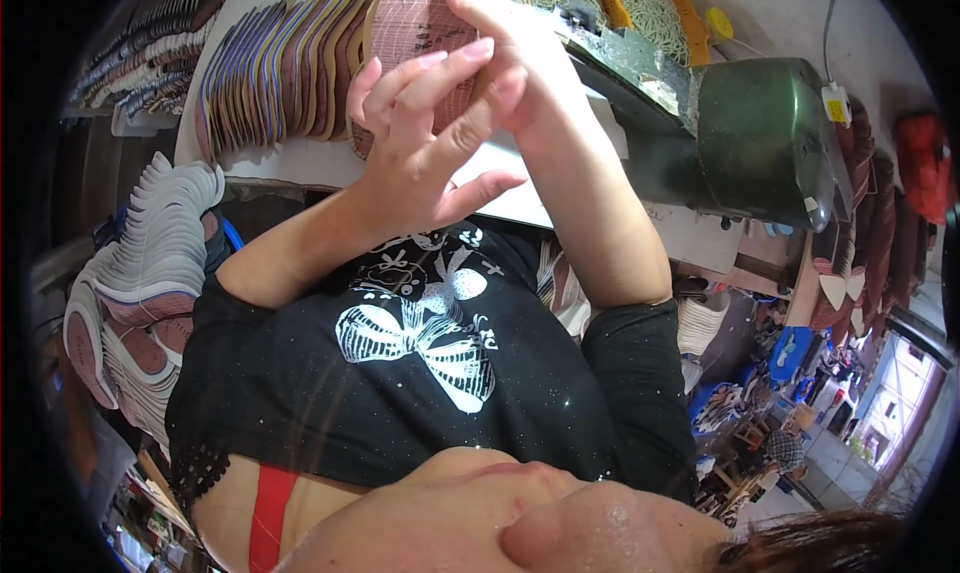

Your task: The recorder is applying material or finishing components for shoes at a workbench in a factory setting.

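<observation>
A reddish-brown insole [418,21] with pale stitched lines and dark printing stands tilted before me, its top end cut off by the picture's edge. My right hand [512,58] is at its right edge, one digit laid on its face; the other fingers are lost in glare or hidden. Across the insole's lower part comes my left hand [425,143], fingers loosely bent and apart, thumb stretched out to the right. It appears to hold nothing. Just left of the insole, a row of similar insoles [285,68] stands on edge on the white tabletop [300,161].
A green machine housing [760,133] stands to the right of my right forearm. Behind it, an orange basket [700,35] holds pale cord. Stacks of white-edged insoles [165,238] rise at my left, more dark pieces [160,33] lie at the far left, and a blue bin [790,353] is at right.
</observation>
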Tool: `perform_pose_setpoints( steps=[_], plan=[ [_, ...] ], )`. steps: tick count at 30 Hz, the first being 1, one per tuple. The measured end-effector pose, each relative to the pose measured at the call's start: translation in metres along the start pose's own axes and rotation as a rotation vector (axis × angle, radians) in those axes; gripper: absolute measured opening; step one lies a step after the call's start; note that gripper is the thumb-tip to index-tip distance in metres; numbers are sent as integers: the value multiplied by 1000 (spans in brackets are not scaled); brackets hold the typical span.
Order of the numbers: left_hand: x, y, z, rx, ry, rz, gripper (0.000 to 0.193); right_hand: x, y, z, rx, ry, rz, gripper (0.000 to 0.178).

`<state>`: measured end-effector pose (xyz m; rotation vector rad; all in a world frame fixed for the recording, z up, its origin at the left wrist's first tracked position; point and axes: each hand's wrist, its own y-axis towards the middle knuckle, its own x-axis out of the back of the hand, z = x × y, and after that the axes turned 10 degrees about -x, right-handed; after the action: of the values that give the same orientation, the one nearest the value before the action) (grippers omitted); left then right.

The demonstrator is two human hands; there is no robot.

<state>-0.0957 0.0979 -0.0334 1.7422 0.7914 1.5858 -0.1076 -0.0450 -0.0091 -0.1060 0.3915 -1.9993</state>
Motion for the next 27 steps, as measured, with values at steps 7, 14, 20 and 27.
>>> perform_pose_setpoints(
  steps=[7, 14, 20, 27],
  plan=[
    [-5, 3, 4, -303, -388, -232, 27, -6, -10, 5, -123, 513, 106, 25],
    [25, -4, 77, 602, -903, -581, 23, 18, -28, -11, 47, 45, 215, 29],
    [-4, 14, 74, 1022, -1479, -256, 28, 11, -46, -33, 8, 149, 165, 31],
    [-17, 15, 57, 1010, -1633, -350, 26, 18, -37, -63, 69, 608, 367, 44]
  ],
)
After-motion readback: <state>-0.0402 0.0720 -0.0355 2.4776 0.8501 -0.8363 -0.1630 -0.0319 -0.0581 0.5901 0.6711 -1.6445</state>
